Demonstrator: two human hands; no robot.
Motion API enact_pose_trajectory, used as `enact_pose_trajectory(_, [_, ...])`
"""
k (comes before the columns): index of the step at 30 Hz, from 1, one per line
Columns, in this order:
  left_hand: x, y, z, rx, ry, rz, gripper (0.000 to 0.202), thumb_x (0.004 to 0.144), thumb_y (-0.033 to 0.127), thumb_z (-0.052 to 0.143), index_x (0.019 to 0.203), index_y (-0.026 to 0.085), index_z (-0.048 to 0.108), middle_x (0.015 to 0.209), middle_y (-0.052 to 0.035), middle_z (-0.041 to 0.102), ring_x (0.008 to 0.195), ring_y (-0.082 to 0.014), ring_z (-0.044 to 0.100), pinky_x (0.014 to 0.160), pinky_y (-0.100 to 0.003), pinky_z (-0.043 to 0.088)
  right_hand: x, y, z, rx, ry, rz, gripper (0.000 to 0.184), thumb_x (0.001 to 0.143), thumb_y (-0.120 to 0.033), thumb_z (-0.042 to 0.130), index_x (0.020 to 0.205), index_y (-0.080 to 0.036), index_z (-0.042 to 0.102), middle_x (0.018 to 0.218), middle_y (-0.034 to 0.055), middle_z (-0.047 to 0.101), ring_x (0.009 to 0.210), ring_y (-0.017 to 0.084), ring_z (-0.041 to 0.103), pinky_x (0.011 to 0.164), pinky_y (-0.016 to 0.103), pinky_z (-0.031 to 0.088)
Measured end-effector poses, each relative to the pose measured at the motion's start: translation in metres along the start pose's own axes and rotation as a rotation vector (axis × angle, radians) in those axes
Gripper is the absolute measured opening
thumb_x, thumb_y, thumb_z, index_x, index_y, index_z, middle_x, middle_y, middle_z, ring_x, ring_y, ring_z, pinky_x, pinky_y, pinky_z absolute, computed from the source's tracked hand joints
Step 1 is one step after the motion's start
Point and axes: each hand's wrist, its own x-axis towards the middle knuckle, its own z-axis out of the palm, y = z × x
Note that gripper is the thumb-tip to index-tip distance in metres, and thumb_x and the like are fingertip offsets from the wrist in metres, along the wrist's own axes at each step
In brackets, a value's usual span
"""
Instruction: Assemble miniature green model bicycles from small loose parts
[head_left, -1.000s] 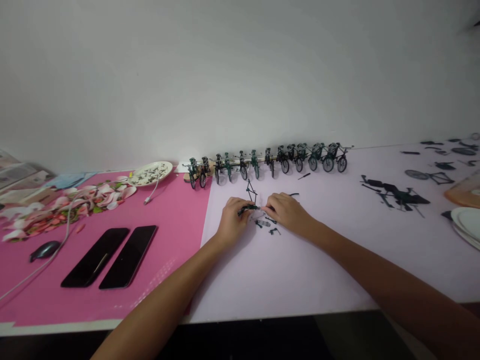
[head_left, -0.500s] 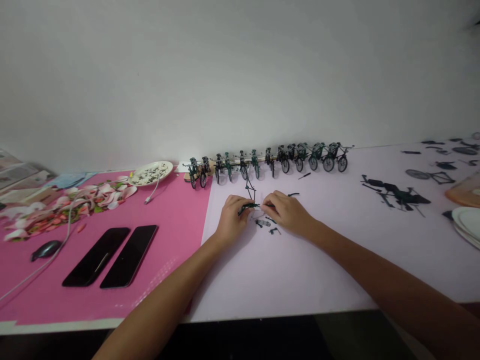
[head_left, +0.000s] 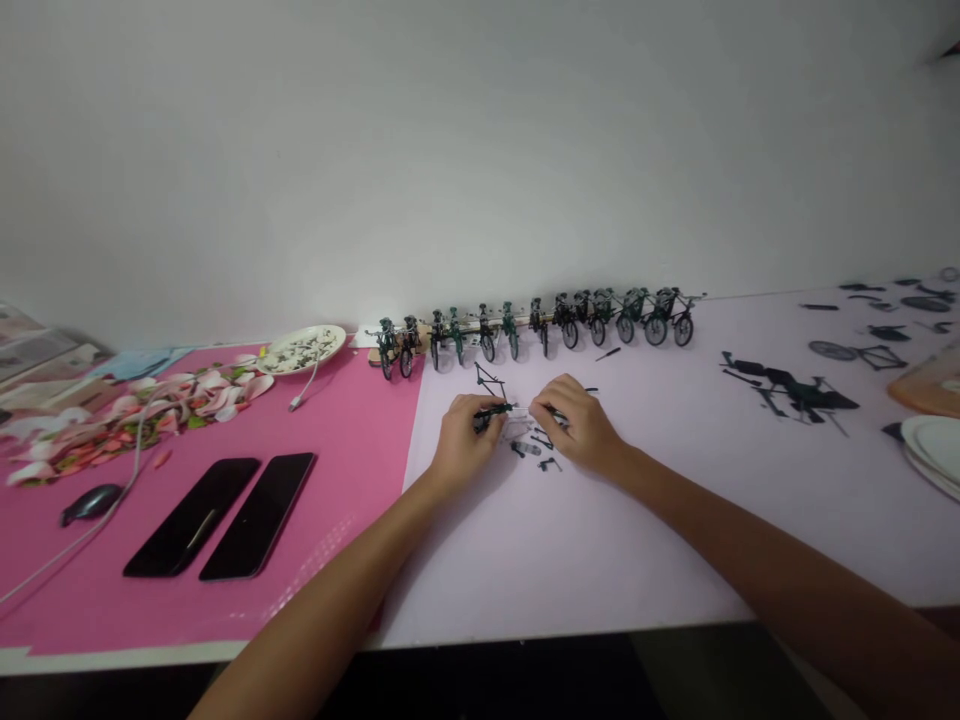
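Observation:
My left hand (head_left: pixel 465 440) is closed on a small dark green bicycle part (head_left: pixel 491 414), much of it hidden by the fingers. Just behind it shows a thin dark bicycle frame (head_left: pixel 490 380); I cannot tell whether the two are joined. Opposite, my right hand (head_left: pixel 577 425) pinches a small screwdriver, its thin light shaft (head_left: pixel 520 409) pointing left at the part and its dark handle mostly covered. Below the hands, several small dark parts (head_left: pixel 547 464) and a grey piece (head_left: pixel 528 448) lie on the pale sheet (head_left: pixel 585 560).
Several miniature bicycles (head_left: pixel 656 325) stand in a row along the wall. A dark stick-like tool (head_left: pixel 607 353) lies before them. Loose bicycle parts (head_left: pixel 806 398) are spread at right, near stacked plates (head_left: pixel 934 445). On the left are two phones (head_left: pixel 259 515), a plate (head_left: pixel 301 350), petals (head_left: pixel 187 395) and a cable (head_left: pixel 139 450).
The bicycle frame behind my left hand has swung to the left and tilted. My right hand has shifted slightly right, and more of the screwdriver's shaft shows between the hands.

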Motion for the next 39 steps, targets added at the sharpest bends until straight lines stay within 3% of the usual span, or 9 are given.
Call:
enact_pose_trajectory(6, [-0.002,0.001,0.001,-0.074,-0.038,-0.022,0.021,0.087,0.023,0.070,0.108,0.021,0.075,0.106,-0.0081,0.076,0.102,-0.0230,0.071,0.094,-0.038,0.057,-0.003,0.005,0.007,0.039,-0.135,0.069,0.020,0.099,-0.030,0.062,0.089,-0.025,0.046,0.103,0.0089,0.062,0.097,0.026,0.056,0.081,0.042,0.050])
enact_pose_trajectory(11, [-0.001,0.009,0.000,-0.124,-0.108,-0.087,0.025,0.085,0.021,0.067,0.108,0.022,0.077,0.107,-0.0087,0.077,0.098,-0.0228,0.072,0.090,-0.036,0.058,-0.008,0.017,0.016,0.105,-0.119,0.058,0.022,0.098,-0.017,0.058,0.086,-0.026,0.041,0.106,0.0088,0.063,0.091,0.023,0.059,0.072,0.037,0.051])
enact_pose_trajectory(17, [0.013,0.017,-0.025,-0.126,-0.392,-0.139,0.029,0.086,0.033,0.065,0.108,0.020,0.077,0.110,-0.0082,0.080,0.097,-0.0233,0.073,0.090,-0.036,0.058,-0.010,0.022,0.019,0.165,-0.083,0.054,0.026,0.097,-0.015,0.057,0.082,-0.026,0.039,0.099,0.0068,0.064,0.086,0.020,0.062,0.067,0.033,0.053])
enact_pose_trajectory(19, [0.020,0.015,-0.041,-0.075,-0.459,-0.167,0.032,0.088,0.038,0.062,0.111,0.019,0.076,0.106,-0.0082,0.080,0.090,-0.0223,0.074,0.083,-0.034,0.059,-0.009,0.020,0.018,0.181,-0.078,0.077,0.026,0.098,-0.017,0.057,0.082,-0.026,0.038,0.098,0.0070,0.064,0.086,0.021,0.063,0.068,0.033,0.054])
enact_pose_trajectory(25, [0.022,-0.004,-0.105,0.269,-0.434,-0.271,0.045,0.089,0.051,0.060,0.117,0.018,0.074,0.103,-0.0130,0.080,0.087,-0.0259,0.075,0.075,-0.035,0.060,-0.010,0.018,0.016,0.173,-0.096,0.137,0.028,0.099,-0.021,0.057,0.081,-0.026,0.036,0.099,0.0080,0.064,0.084,0.021,0.062,0.069,0.036,0.055])
enact_pose_trajectory(28, [0.006,-0.021,-0.150,0.336,-0.374,-0.331,0.051,0.088,0.055,0.059,0.122,0.019,0.072,0.110,-0.0120,0.079,0.096,-0.0271,0.074,0.085,-0.039,0.060,-0.011,0.019,0.017,0.174,-0.100,0.138,0.027,0.100,-0.023,0.057,0.081,-0.026,0.037,0.099,0.0082,0.064,0.085,0.021,0.062,0.068,0.036,0.055])
enact_pose_trajectory(34, [-0.038,-0.060,-0.247,0.700,-0.123,-0.696,0.065,0.085,0.049,0.053,0.137,0.009,0.059,0.123,-0.0169,0.074,0.109,-0.0323,0.071,0.098,-0.042,0.054,-0.010,0.017,0.017,0.175,-0.106,0.137,0.028,0.100,-0.023,0.056,0.080,-0.026,0.036,0.099,0.0083,0.064,0.083,0.021,0.061,0.066,0.034,0.052])
enact_pose_trajectory(37, [-0.055,-0.079,-0.277,0.914,-0.101,-0.778,0.084,0.082,0.060,0.053,0.140,-0.001,0.054,0.142,-0.0281,0.061,0.127,-0.0418,0.062,0.105,-0.047,0.048,-0.010,0.017,0.016,0.167,-0.112,0.140,0.028,0.100,-0.023,0.056,0.080,-0.026,0.036,0.099,0.0081,0.064,0.080,0.020,0.060,0.065,0.034,0.051])
enact_pose_trajectory(39, [-0.064,-0.092,-0.287,0.924,-0.104,-0.823,0.093,0.079,0.064,0.056,0.142,-0.003,0.049,0.145,-0.0303,0.058,0.126,-0.0433,0.061,0.102,-0.047,0.050,-0.010,0.018,0.016,0.156,-0.114,0.141,0.029,0.100,-0.024,0.057,0.080,-0.025,0.036,0.098,0.0080,0.064,0.079,0.020,0.059,0.064,0.034,0.050])
